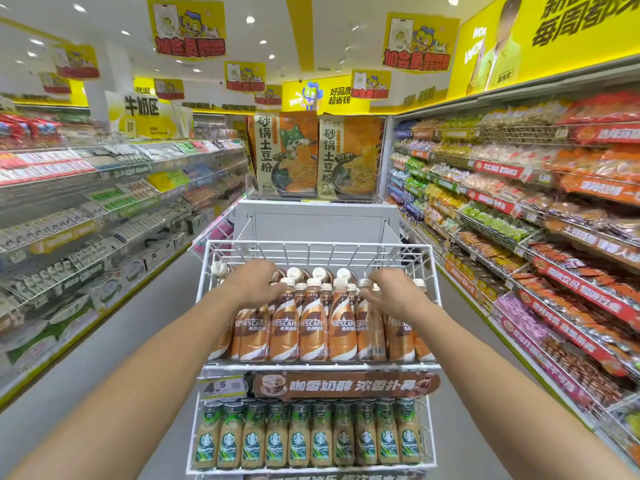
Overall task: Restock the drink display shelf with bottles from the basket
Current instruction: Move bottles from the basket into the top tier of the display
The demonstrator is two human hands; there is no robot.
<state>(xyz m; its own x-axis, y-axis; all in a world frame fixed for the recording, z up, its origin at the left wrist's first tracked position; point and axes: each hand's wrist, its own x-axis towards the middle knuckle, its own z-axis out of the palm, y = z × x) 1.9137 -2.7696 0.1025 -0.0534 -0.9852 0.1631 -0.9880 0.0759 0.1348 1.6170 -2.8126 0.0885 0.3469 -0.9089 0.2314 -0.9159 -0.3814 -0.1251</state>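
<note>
Fingers (278, 289) of the left hand (254, 284) and right hand (394, 292) curled around capped necks of Nescafé bottles (313, 327) on the wire shelf (318, 367).

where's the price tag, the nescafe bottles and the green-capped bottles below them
price tag (224, 388), head view, on its printed number
nescafe bottles (313, 336), head view, label of a front-row bottle
green-capped bottles (321, 441), head view, label of a middle bottle

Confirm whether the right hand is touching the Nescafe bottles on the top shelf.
Touching. The head view shows the right hand with its fingers laid across the necks of the Nescafe bottles, with no gap.
</note>
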